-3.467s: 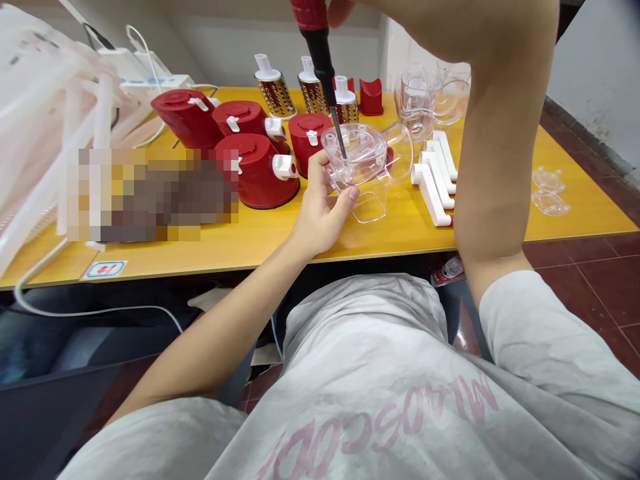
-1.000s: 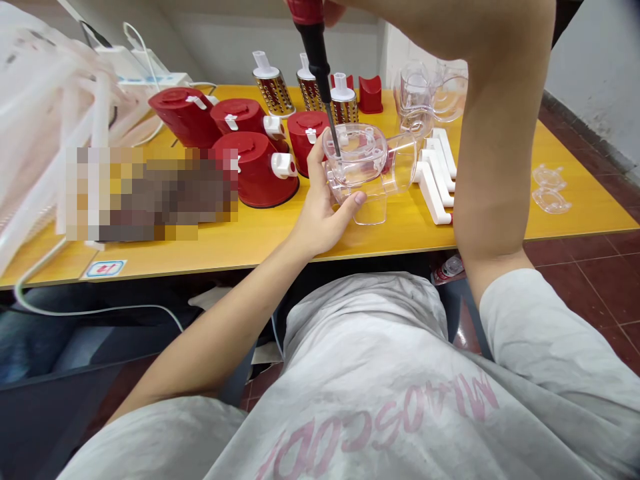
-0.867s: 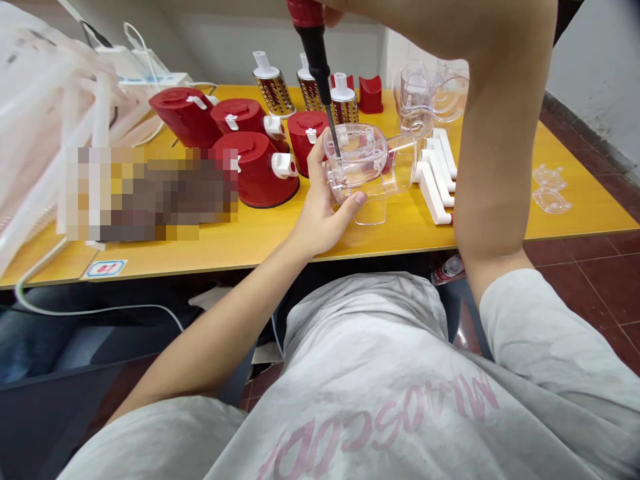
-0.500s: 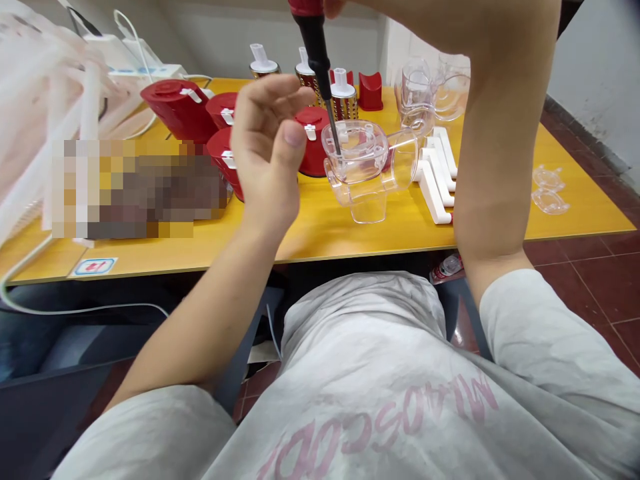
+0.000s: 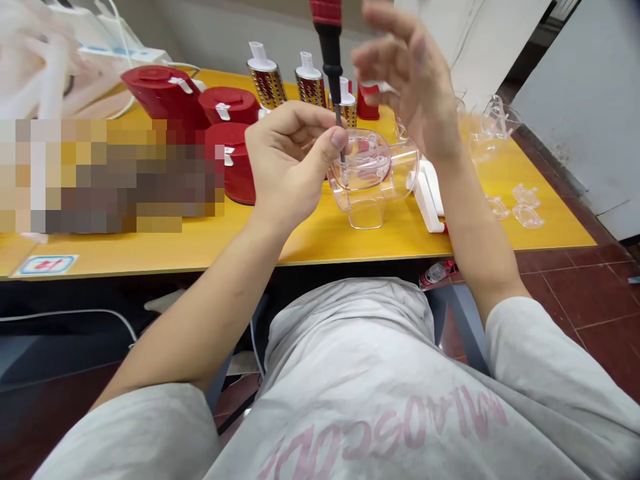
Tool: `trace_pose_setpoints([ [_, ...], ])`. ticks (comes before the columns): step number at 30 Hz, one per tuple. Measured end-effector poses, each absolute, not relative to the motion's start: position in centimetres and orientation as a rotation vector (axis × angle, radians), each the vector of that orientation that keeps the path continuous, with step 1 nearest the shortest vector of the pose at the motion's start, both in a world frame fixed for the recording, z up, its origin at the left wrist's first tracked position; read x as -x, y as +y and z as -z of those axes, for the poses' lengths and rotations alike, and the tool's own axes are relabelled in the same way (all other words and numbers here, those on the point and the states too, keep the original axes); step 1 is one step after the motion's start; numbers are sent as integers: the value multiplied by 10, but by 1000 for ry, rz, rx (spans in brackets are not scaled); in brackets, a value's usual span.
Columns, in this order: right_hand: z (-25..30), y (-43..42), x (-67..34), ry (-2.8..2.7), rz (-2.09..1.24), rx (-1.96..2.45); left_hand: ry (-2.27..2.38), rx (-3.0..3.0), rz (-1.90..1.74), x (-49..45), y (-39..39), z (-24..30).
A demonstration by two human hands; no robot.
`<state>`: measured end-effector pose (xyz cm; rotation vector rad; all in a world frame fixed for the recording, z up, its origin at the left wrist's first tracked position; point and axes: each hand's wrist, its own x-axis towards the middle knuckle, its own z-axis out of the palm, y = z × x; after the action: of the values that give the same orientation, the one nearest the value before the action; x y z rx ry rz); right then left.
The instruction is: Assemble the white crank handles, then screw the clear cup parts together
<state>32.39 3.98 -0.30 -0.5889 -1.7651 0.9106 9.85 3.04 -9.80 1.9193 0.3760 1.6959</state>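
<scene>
Screwdriver stands upright, tip inside clear plastic housing on yellow table. Right hand spread wide, off the handle; left hand curled at the shaft, grip unclear. Risk: unsupported driver tips, tip scratches housing

Screwdriver upright in clear plastic housing
</scene>
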Motion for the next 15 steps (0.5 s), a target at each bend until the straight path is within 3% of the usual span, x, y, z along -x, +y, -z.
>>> trace_pose_setpoints([
  [5, 35, 24, -336, -1660, -1044, 597, 413, -1941, -1592, -95, 38, 107],
  [9, 33, 8, -339, -1894, -1056, 602, 410, -1949, -1583, -96, 38, 109],
  [15, 39, -5, -350, -1821, -987, 760, 358, -1930, -1612, -102, 38, 110],
])
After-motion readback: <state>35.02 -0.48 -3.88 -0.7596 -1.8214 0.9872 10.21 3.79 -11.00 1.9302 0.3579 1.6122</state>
